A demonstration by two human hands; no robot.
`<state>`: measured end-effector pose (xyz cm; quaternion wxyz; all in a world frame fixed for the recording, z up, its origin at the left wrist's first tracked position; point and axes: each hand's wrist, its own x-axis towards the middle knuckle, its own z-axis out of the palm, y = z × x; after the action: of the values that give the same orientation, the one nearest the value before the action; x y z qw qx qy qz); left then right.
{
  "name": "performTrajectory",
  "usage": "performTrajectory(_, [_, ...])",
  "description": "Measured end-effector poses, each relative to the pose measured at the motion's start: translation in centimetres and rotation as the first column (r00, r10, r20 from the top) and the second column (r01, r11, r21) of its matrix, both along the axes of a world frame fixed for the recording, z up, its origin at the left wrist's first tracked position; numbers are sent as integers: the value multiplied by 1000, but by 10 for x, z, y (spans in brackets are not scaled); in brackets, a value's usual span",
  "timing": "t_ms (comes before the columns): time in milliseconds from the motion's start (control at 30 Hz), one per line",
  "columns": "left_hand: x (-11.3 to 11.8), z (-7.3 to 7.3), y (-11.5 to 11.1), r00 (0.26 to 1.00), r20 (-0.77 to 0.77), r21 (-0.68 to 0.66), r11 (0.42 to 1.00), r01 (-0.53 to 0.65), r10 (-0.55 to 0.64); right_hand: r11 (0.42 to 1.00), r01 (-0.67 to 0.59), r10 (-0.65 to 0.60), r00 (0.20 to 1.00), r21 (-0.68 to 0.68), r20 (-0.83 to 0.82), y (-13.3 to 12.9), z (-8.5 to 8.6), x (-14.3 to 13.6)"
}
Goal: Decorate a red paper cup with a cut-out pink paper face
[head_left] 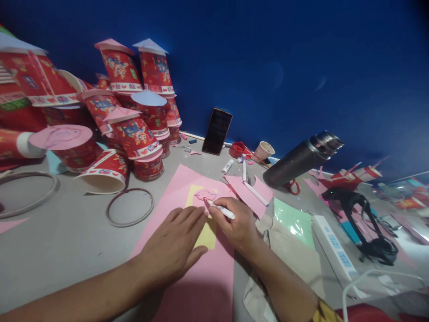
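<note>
Pen [225, 211] gripped by the right hand's [240, 224] fingers slants leftward, tip at the drawing [205, 195]. The left hand [172, 239] lies flat just beside, fingers extended.

yellow paper [207, 237] partly hidden by left fingers [191, 218], leftmost cups [9, 145] cut off, marker [228, 213] print too small to read

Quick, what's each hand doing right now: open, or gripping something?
Left hand: open, palm down over the pink sheet, holding nothing visible.
Right hand: closed, holding a white marker.
</note>
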<state>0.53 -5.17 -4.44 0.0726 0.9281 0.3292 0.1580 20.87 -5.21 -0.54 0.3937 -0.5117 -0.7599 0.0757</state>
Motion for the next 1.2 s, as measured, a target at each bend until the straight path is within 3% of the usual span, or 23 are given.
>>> performTrajectory(233, [-1, -3, -2, 999, 28, 31, 999, -17, 16, 995, 100, -101, 994, -16, -44, -3, 2, 2])
performTrajectory(567, [0, 9, 0, 1000, -20, -23, 1000, 3, -4, 999, 40, -39, 998, 19, -50, 3, -2, -1])
performTrajectory(733, [0, 11, 0, 1000, -24, -23, 1000, 1, -1, 996, 77, -79, 996, -35, -51, 1, 0, -1])
performTrajectory(1000, [-2, 1, -2, 1000, 12, 16, 1000, -13, 12, 964, 234, -258, 939, -128, -226, -1, 14, 11])
performTrajectory(1200, [-3, 2, -2, 1000, 5, 10, 1000, -28, 28, 957, 201, -265, 899, -210, -349, 7, 8, 22])
